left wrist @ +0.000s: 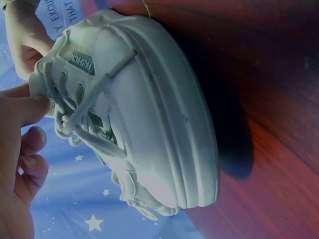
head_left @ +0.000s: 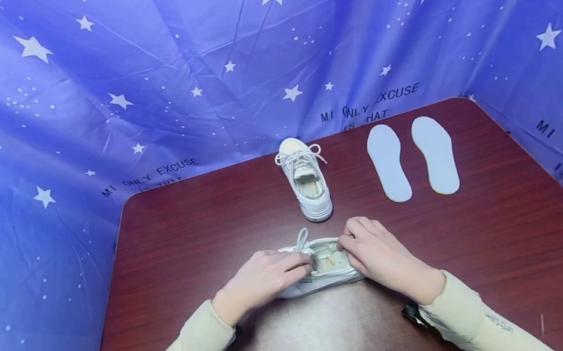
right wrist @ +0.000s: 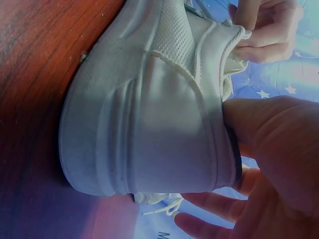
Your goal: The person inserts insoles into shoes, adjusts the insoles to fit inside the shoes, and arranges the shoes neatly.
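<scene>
A white lace-up sneaker (head_left: 322, 283) lies lengthwise between the two hands at the near middle of the table, toe to the left and sole down. The left hand (head_left: 269, 275) pinches its tongue (left wrist: 42, 92) above the laces (left wrist: 75, 117). At the heel (right wrist: 169, 134), the right hand (head_left: 385, 254) grips the collar, thumb at the opening and other fingers partly hidden. Through the opening, the pale inside with a small orange-brown mark shows in the head view. Behind stands a second white sneaker (head_left: 314, 206), its toe pointing away.
Two white insoles (head_left: 389, 165) lie side by side at the back right of the dark red-brown wooden table (head_left: 201, 224). A blue curtain (head_left: 216, 33) with white stars hangs round the table's back and sides.
</scene>
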Available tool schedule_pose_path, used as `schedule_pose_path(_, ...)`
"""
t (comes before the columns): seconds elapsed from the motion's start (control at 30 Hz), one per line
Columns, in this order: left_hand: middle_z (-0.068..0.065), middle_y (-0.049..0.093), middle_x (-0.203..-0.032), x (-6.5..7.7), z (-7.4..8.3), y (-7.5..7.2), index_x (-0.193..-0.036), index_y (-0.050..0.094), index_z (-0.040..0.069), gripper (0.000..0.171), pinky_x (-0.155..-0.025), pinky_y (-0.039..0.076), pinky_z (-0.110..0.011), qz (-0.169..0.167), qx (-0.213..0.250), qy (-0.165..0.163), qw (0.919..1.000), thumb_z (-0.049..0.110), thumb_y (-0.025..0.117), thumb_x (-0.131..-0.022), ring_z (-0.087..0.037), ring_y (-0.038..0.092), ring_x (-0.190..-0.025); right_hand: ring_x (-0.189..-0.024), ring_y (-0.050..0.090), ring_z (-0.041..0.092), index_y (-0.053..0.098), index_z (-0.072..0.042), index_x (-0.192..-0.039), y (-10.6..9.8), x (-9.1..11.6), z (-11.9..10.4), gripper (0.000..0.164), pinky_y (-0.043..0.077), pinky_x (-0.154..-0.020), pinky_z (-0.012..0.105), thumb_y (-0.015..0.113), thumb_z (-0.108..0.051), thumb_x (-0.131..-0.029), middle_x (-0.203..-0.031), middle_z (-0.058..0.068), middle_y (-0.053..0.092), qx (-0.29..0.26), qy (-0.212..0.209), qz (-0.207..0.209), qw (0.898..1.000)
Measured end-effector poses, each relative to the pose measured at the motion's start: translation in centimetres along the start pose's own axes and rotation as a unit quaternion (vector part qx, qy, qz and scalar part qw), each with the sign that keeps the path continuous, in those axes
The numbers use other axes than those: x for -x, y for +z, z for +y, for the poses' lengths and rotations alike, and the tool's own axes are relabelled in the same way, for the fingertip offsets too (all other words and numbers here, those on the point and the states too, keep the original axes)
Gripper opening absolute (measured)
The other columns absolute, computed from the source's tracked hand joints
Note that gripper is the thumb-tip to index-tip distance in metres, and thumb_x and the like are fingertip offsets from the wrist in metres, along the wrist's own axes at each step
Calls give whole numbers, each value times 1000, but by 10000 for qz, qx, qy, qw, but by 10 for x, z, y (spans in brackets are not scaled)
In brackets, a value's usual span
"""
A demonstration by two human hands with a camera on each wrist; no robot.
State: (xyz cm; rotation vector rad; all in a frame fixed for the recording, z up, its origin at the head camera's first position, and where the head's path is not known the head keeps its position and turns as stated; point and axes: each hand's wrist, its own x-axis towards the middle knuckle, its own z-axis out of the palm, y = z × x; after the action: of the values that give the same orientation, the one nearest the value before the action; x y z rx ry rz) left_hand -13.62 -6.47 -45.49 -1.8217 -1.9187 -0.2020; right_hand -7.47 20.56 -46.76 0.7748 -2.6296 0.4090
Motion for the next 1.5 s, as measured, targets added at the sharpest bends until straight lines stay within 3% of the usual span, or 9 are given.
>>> schedule_pose_path(0.23,6,70,-116,0,0,2,-114,67,11,19,-55,53,-25,-176,-394,-168,9989,18,61,-98,-10,66,-67,-93,55,28,69,-10,-94,2,3,2,13,48,-78,45,66,0,-86,-92,1,51,-20,94,-31,9999)
schedule_pose_path(0.47,7,72,-122,4,4,7,-113,67,17,16,-56,51,-23,-237,-882,-315,9953,19,58,-100,-11,69,-77,-95,57,29,69,-9,-95,1,6,1,13,49,-82,48,65,-1,-87,-94,2,53,-83,118,-45,9999)
schedule_pose_path(0.6,10,69,-119,3,5,4,-113,68,22,20,-61,52,-23,-432,-994,-510,9928,22,64,-94,-11,68,-86,-97,57,30,69,-9,-96,0,7,1,13,49,-85,50,65,-1,-86,-94,2,53,-63,123,-51,9999)
schedule_pose_path(0.77,8,67,-115,-4,4,-2,-122,70,27,32,-72,51,-26,-829,-661,-697,9919,21,71,-91,-14,61,-93,-99,56,30,69,-10,-95,-1,7,1,13,49,-87,51,66,-2,-86,-93,2,52,-45,113,-56,9999)
schedule_pose_path(0.87,8,65,-112,-9,2,-3,-121,70,28,30,-77,46,-29,-961,-362,-790,9916,20,70,-93,-16,56,-93,-99,56,30,69,-10,-95,-1,7,1,13,49,-87,51,66,-2,-86,-93,2,52,-34,113,-37,9999)
schedule_pose_path(1.07,4,63,-115,-9,4,-2,-103,63,26,8,-77,43,-35,-902,-254,-915,9914,22,59,-97,-20,55,-99,-99,56,30,69,-11,-96,-1,8,1,13,49,-87,50,66,-2,-87,-95,2,53,-33,96,-46,9999)
schedule_pose_path(1.23,1,62,-128,-4,7,-5,-112,64,24,18,-80,51,-39,-913,90,-1156,9890,17,64,-95,-24,56,-114,-99,56,30,70,-12,-96,-3,8,4,15,48,-84,49,66,-2,-85,-95,1,54,-57,79,28,9999)
schedule_pose_path(1.4,-1,60,-135,2,9,-6,-116,62,21,32,-64,59,-36,-945,725,-1471,9819,2,70,-91,-24,56,-120,-102,55,30,74,-15,-97,-6,9,7,18,47,-86,49,66,-3,-84,-96,1,56,-146,54,97,9998)
schedule_pose_path(1.5,-2,61,-135,4,9,-5,-115,62,19,28,-66,61,-37,-810,1112,-1618,9772,2,66,-94,-23,58,-121,-103,55,30,75,-15,-97,-7,10,9,19,47,-86,49,66,-3,-84,-96,0,57,-165,77,124,9998)
